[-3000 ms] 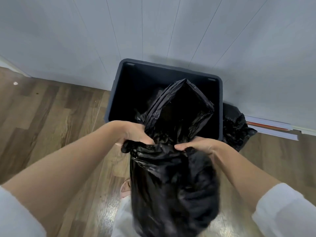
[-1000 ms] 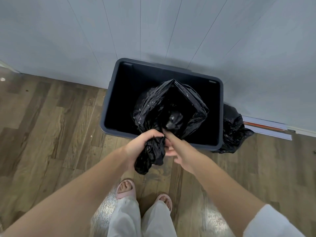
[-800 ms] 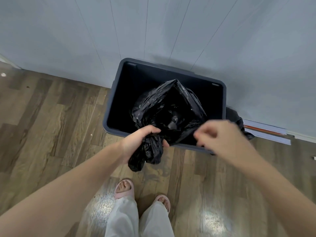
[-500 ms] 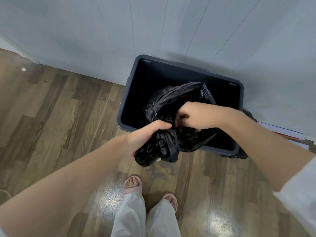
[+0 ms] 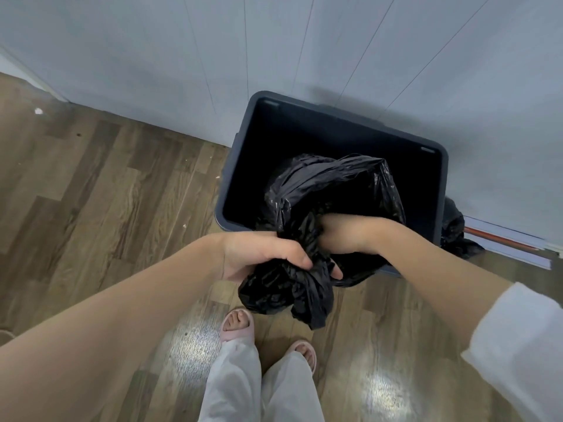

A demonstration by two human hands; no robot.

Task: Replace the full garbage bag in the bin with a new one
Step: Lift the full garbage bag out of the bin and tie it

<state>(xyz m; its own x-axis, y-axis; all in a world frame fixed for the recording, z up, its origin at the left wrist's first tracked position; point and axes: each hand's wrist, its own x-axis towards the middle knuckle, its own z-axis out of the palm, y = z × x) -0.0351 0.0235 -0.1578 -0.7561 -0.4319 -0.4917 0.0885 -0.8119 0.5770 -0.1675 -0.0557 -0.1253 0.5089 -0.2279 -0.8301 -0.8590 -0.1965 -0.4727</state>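
Observation:
A dark grey rectangular bin (image 5: 443, 190) stands against the white wall, its inside dark. A crumpled black garbage bag (image 5: 332, 190) hangs over the bin's near rim, part of it puffed up inside the bin and part bunched outside. My left hand (image 5: 259, 254) is shut on the bunched part in front of the rim. My right hand (image 5: 344, 233) grips the bag's plastic just above the rim, fingers buried in the folds. A second black garbage bag (image 5: 457, 233) sits on the floor behind the bin's right corner, mostly hidden.
The floor (image 5: 106, 193) is wood-look planks with a few white scraps. My feet in pink slippers (image 5: 237, 324) stand just before the bin. White strips with a red line (image 5: 505, 242) lie along the wall to the right.
My right hand let go of the bag, swung out to the right, then came back and gripped the plastic above the rim. The left hand kept its hold. The view shifted left.

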